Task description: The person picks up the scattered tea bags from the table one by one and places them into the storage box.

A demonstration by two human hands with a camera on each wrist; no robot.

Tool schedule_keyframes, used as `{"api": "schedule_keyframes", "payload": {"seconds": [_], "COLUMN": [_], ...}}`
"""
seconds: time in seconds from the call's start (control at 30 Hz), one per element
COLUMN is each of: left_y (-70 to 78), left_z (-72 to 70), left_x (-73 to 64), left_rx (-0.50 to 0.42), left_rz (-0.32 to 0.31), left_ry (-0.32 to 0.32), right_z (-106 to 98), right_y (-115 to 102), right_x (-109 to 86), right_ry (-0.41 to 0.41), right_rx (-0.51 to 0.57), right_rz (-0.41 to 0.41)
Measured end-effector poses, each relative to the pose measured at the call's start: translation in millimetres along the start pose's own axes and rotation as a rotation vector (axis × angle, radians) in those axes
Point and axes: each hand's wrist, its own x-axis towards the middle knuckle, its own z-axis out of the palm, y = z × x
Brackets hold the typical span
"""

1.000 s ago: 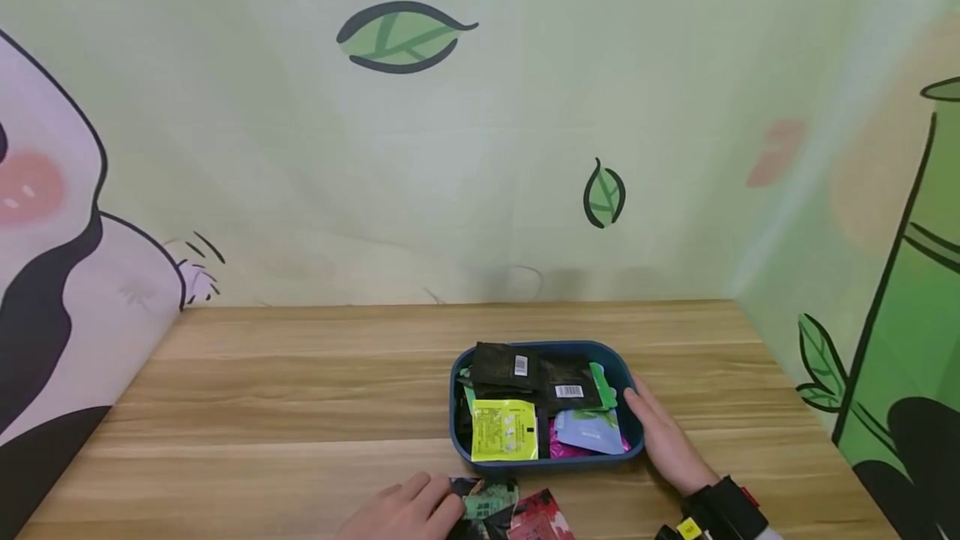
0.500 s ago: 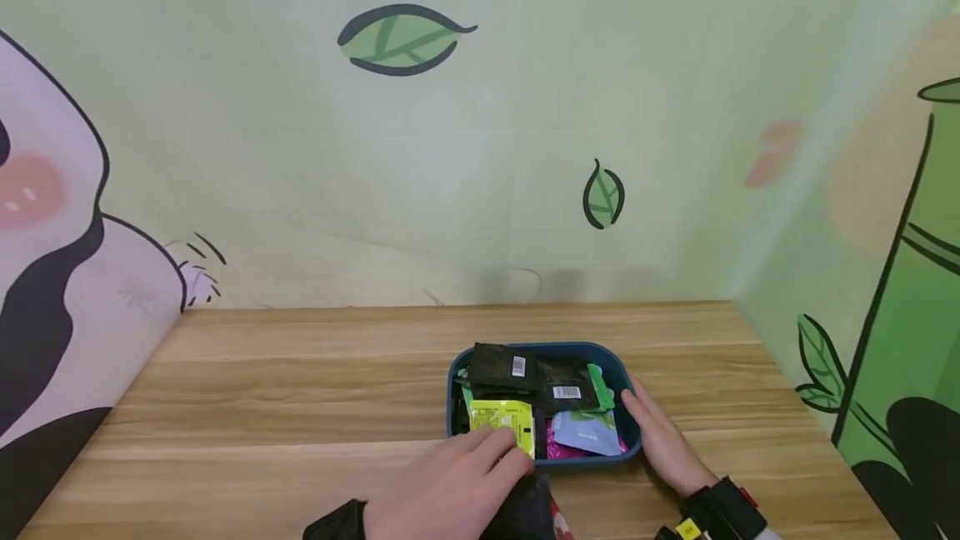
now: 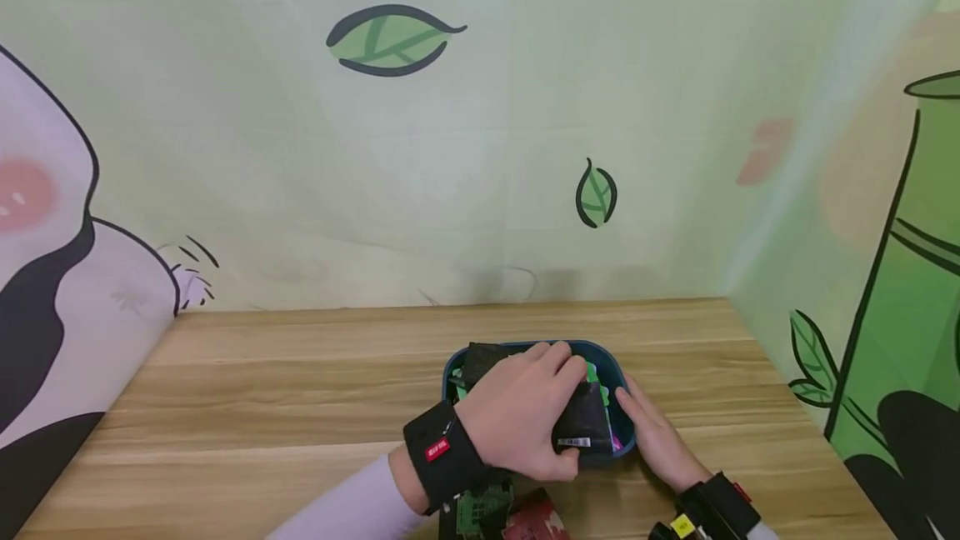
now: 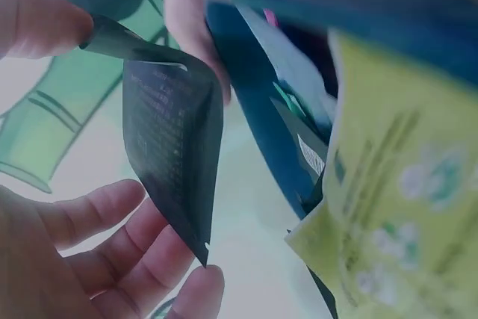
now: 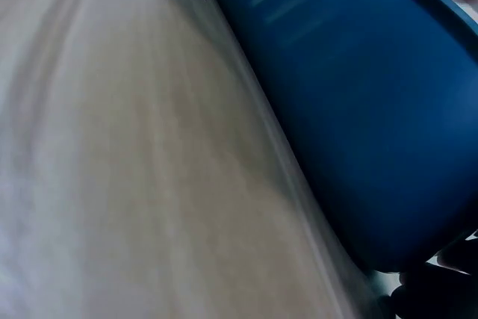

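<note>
A blue plastic box (image 3: 600,458) full of flat sachets stands on the table. My left hand (image 3: 517,419) is over it and holds a black sachet (image 3: 585,419) with a white barcode. In the left wrist view, the thumb pinches one end of this black sachet (image 4: 175,140) and the fingers lie along its other side. A yellow sachet (image 4: 418,177) fills the near part of the box there. My right hand (image 3: 663,440) rests with extended fingers against the box's right side, its thumb at the rim. The right wrist view shows the blue outer wall (image 5: 358,87).
A black-and-green sachet (image 3: 480,508) and a red sachet (image 3: 536,519) lie on the wooden table (image 3: 300,390) in front of the box. Behind the table hangs a pale green printed backdrop (image 3: 480,148).
My left hand took up a black sachet from the pile in front of the box and has moved it forward and right, over the box. The right hand has stayed at the box's side.
</note>
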Motion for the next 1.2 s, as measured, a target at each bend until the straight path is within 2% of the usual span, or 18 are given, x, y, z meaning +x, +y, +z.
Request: {"api": "schedule_keyframes", "payload": {"seconds": [0.2, 0.3, 0.4, 0.63, 0.8, 0.9, 1.03, 1.2], "left_y": [-14.5, -21.2, -24.8, -29.7, -26.9, -22.1, -11.5, 2.6], "left_z": [11.8, 14.4, 14.7, 8.3, -1.5, -8.1, -12.9, -5.4], "left_x": [24.7, 26.1, 19.0, -11.0, -45.7, -69.3, -98.9, -126.1], "left_rx": [0.039, 0.048, 0.034, 0.005, -0.030, -0.070, -0.089, -0.071], "left_rz": [-0.048, -0.077, -0.099, -0.085, -0.080, -0.080, -0.069, -0.013], "left_ry": [-0.089, -0.145, -0.176, -0.125, -0.131, -0.149, -0.139, -0.125], "right_z": [-1, 1, 2, 1, -1, -1, -1, 0], "right_y": [0, -1, -2, -3, -4, -3, -4, -4], "right_x": [-0.1, -0.3, -0.5, -0.8, -1.3, -1.3, -1.7, -1.6], "right_ry": [-0.001, 0.000, 0.004, 0.017, 0.019, 0.020, 0.019, 0.020], "right_rx": [-0.014, -0.020, -0.035, -0.075, -0.089, -0.087, -0.095, -0.099], "right_rz": [0.008, 0.030, 0.047, 0.071, 0.072, 0.068, 0.072, 0.060]}}
